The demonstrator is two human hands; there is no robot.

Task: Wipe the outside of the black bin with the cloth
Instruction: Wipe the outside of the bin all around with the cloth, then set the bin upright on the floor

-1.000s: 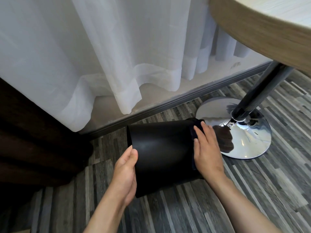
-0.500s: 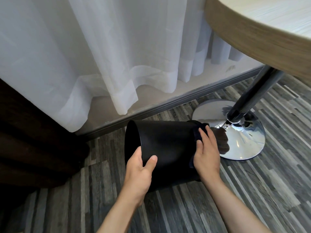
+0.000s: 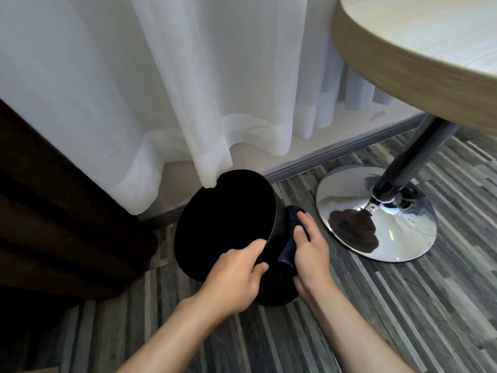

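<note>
The round black plastic bin (image 3: 226,227) lies tilted on the striped grey floor (image 3: 376,305). The left hand (image 3: 234,278) clamps its rim; the right hand (image 3: 309,254) presses the dark cloth (image 3: 289,253) flat on its side. Better turn the bin slowly, keeping firm pressure.

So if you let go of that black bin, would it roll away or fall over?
Probably it would move. The black bin is tilted, and only the left hand gripping its rim seems to steady it. Its round, smooth wall could let it roll. It is likely light and stiff, since one hand tips it and the rim keeps its shape under the grip.
</note>
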